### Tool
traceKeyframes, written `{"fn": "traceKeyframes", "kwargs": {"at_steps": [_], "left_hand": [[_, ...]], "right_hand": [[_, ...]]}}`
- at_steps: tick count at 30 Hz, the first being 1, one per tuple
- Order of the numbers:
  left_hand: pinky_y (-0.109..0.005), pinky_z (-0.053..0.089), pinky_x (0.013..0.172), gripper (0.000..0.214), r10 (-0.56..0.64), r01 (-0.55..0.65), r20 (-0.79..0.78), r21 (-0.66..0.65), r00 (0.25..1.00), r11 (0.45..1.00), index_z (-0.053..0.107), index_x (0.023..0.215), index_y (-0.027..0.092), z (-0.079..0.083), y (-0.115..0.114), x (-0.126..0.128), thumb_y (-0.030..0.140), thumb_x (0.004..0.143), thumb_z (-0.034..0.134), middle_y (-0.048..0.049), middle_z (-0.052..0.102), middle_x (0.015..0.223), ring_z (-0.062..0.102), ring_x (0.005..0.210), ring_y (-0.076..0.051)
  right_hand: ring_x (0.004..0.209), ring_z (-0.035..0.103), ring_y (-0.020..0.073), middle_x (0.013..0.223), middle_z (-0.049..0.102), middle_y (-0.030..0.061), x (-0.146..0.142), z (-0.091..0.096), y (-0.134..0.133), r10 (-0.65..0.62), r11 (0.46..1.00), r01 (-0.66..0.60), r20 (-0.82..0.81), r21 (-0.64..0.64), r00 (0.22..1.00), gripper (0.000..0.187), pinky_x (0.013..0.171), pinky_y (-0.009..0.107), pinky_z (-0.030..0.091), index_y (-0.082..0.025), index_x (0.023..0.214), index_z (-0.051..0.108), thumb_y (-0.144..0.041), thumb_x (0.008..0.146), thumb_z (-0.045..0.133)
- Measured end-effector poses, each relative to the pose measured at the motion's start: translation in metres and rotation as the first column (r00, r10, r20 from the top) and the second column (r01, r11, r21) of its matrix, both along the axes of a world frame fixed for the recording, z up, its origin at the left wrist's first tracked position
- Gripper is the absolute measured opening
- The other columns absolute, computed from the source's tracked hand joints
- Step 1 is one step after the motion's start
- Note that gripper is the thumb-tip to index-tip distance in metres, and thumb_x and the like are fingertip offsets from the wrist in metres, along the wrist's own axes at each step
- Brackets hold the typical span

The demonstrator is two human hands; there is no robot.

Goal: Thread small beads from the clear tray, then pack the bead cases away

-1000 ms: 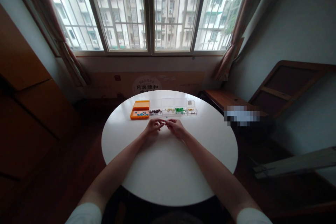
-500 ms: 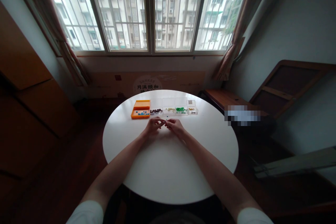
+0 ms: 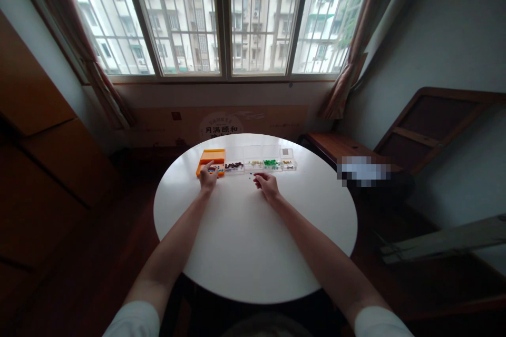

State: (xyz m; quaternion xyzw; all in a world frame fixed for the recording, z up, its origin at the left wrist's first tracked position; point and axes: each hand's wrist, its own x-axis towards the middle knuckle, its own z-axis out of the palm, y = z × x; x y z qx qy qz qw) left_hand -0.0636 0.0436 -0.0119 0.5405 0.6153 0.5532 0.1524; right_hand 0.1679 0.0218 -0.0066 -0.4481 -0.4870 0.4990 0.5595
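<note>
My left hand (image 3: 207, 178) is over the front left of an open orange box (image 3: 213, 154), index finger stretched out and apart from the thumb. Small blue pieces (image 3: 220, 170) lie in that box, partly hidden by the hand. My right hand (image 3: 268, 186) hovers near the table's middle with thumb and fingertips pinched together; whatever is between them is too small to make out. Just left of its fingertips, a tiny blue-green piece (image 3: 250, 176) shows. Behind it stand clear boxes holding dark brown pieces (image 3: 234, 166), pale yellowish pieces (image 3: 256, 163) and green pieces (image 3: 271, 163).
All the boxes stand in a row toward the far side of a round white table (image 3: 253, 253). At the row's right end is a small clear box (image 3: 287, 154) with gold-coloured bits. A wooden bench (image 3: 336, 146) stands beyond the table on the right.
My left hand has parted from my right and moved left to the orange box, its fingers spreading. My right hand has stayed near the same place, fingers still pinched.
</note>
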Motion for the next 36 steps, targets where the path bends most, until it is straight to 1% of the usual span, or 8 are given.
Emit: {"fn": "traceKeyframes", "kwargs": {"at_steps": [4,7,12,20,27,30,33,36], "left_hand": [[-0.018,0.042,0.042,0.026,-0.204,0.204,-0.043,-0.002,0.978,0.979,0.065,0.091,0.011,-0.001,-0.012,0.028,0.028,0.074,0.054,-0.0042,0.062,0.072,0.053,0.047,-0.008],[-0.019,0.042,0.049,0.019,-0.346,0.351,-0.278,-0.035,0.896,0.936,0.068,0.084,0.016,0.001,-0.028,0.05,0.025,0.073,0.055,-0.0014,0.062,0.065,0.052,0.05,-0.009],[-0.018,0.041,0.054,0.019,-0.558,0.554,-0.439,-0.153,0.704,0.818,0.069,0.084,0.019,0.007,-0.045,0.066,0.022,0.072,0.055,-0.0006,0.065,0.069,0.052,0.053,-0.008],[-0.018,0.04,0.054,0.019,-0.579,0.57,-0.431,-0.167,0.692,0.805,0.069,0.083,0.018,0.007,-0.043,0.064,0.023,0.074,0.053,-0.0012,0.065,0.068,0.053,0.054,-0.009],[-0.018,0.041,0.054,0.021,-0.585,0.573,-0.403,-0.165,0.704,0.803,0.068,0.087,0.018,0.009,-0.045,0.065,0.024,0.074,0.053,-0.0013,0.065,0.07,0.052,0.054,-0.009],[-0.018,0.041,0.052,0.024,-0.579,0.572,-0.342,-0.132,0.74,0.809,0.067,0.093,0.018,0.006,-0.042,0.065,0.027,0.074,0.055,-0.0012,0.064,0.071,0.051,0.052,-0.008],[-0.017,0.041,0.045,0.029,-0.577,0.57,-0.215,-0.102,0.788,0.815,0.064,0.097,0.016,0.003,-0.039,0.065,0.033,0.075,0.055,-0.0019,0.063,0.072,0.052,0.049,-0.007],[-0.016,0.04,0.039,0.032,-0.59,0.585,-0.124,-0.076,0.798,0.808,0.064,0.091,0.013,0.003,-0.038,0.066,0.039,0.075,0.055,-0.0029,0.063,0.072,0.054,0.045,-0.007]], "right_hand": [[0.061,0.054,0.0143,0.075,0.061,0.0074,0.018,0.0,0.012,-0.292,0.947,0.24,0.257,0.214,0.921,0.024,0.054,0.027,0.045,-0.013,0.086,0.061,-0.022,0.068,0.047],[0.073,0.055,0.0171,0.087,0.061,0.01,0.027,-0.001,0.015,-0.402,0.891,0.229,0.445,0.391,0.8,0.025,0.067,0.03,0.047,-0.014,0.087,0.062,-0.016,0.07,0.044],[0.072,0.054,0.0161,0.09,0.056,0.0094,0.026,-0.01,0.013,-0.357,0.916,0.092,0.689,0.391,0.63,0.029,0.077,0.032,0.044,-0.015,0.089,0.065,-0.007,0.068,0.046],[0.072,0.054,0.0167,0.081,0.057,0.0103,0.028,-0.013,0.012,-0.282,0.941,-0.007,0.798,0.337,0.532,0.022,0.077,0.028,0.042,-0.013,0.083,0.068,-0.011,0.073,0.049],[0.07,0.054,0.0172,0.075,0.059,0.0088,0.027,-0.006,0.006,-0.299,0.937,0.013,0.781,0.35,0.548,0.016,0.073,0.029,0.041,-0.015,0.07,0.067,-0.013,0.07,0.052],[0.065,0.054,0.0161,0.07,0.061,0.0071,0.02,-0.001,0.002,-0.199,0.954,-0.027,0.701,0.297,0.684,0.012,0.067,0.029,0.042,-0.016,0.069,0.066,-0.017,0.07,0.054],[0.061,0.055,0.0149,0.064,0.062,0.0048,0.008,0.001,-0.002,0.029,0.961,-0.162,0.499,0.225,0.866,0.015,0.06,0.027,0.043,-0.015,0.071,0.065,-0.028,0.07,0.057],[0.055,0.053,0.0132,0.059,0.061,0.0035,-0.003,0.0,-0.006,0.158,0.956,-0.226,0.32,0.186,0.934,0.024,0.052,0.025,0.042,-0.013,0.071,0.064,-0.035,0.066,0.06]]}}
